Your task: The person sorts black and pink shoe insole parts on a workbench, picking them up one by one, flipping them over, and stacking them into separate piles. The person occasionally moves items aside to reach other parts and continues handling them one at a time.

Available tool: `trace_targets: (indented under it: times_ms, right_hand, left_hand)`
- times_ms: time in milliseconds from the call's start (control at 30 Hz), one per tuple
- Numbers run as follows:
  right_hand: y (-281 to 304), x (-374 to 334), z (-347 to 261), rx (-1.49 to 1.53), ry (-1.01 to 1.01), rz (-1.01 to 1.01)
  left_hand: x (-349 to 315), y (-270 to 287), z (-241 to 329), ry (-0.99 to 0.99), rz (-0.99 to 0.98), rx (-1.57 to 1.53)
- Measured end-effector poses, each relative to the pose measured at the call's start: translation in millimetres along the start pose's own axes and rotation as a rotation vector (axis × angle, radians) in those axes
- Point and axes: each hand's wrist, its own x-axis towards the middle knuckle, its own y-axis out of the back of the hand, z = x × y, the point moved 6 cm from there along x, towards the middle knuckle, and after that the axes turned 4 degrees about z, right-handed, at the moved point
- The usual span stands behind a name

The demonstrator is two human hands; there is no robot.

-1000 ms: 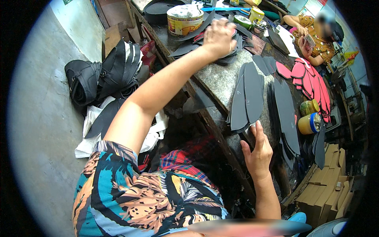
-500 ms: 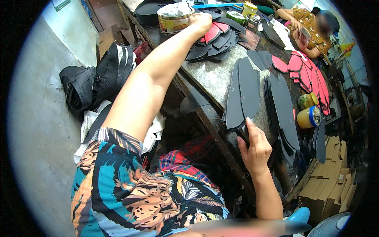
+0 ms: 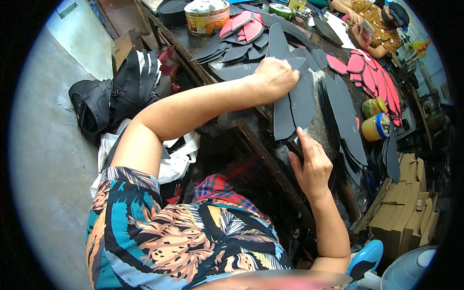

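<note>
My left hand (image 3: 276, 81) is closed in a fist above a stack of dark grey shoe-insole-shaped pieces (image 3: 295, 108). Whatever its fingers hold is hidden; a blurred greyish shape shows beside the knuckles. One dark piece (image 3: 278, 41) extends beyond the fist and another (image 3: 232, 72) lies to its left; I cannot tell if either is gripped. My right hand (image 3: 313, 162) has its fingers stretched out, the index fingertip touching the near end of the stack. To the right lies a longer stack of dark pieces (image 3: 345, 121).
At the far left of the workbench are a tin can (image 3: 208, 18) and a pile of black and pink pieces (image 3: 252, 30). More pink pieces (image 3: 374, 77) and two jars (image 3: 376, 126) sit right. Cardboard (image 3: 398, 212) and a fan (image 3: 411, 270) are lower right. Another person (image 3: 369, 21) sits across.
My left hand has come from beside the tin can, nearer and to the right, over the dark stack. Dark pieces now show around it where bare bench surface was. My right hand stays at the stack's end.
</note>
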Motion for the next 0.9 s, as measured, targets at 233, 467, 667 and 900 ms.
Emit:
trace_targets:
  times_ms: [233,467,667,900]
  right_hand:
    - [-1,-1,1,-0.011,0.009,0.026]
    - [-1,-1,1,0.003,0.0,0.045]
    - [-2,-3,2,-0.012,-0.005,0.048]
    - [-2,-3,3,-0.013,-0.007,0.004]
  left_hand:
    - [-28,26,-37,0.133,0.248,-0.258]
    - [-44,-16,-75,0.188,-0.005,-0.275]
    - [-38,-26,-80,0.204,-0.008,-0.349]
    - [-47,-26,-76,0.358,-0.097,-0.194]
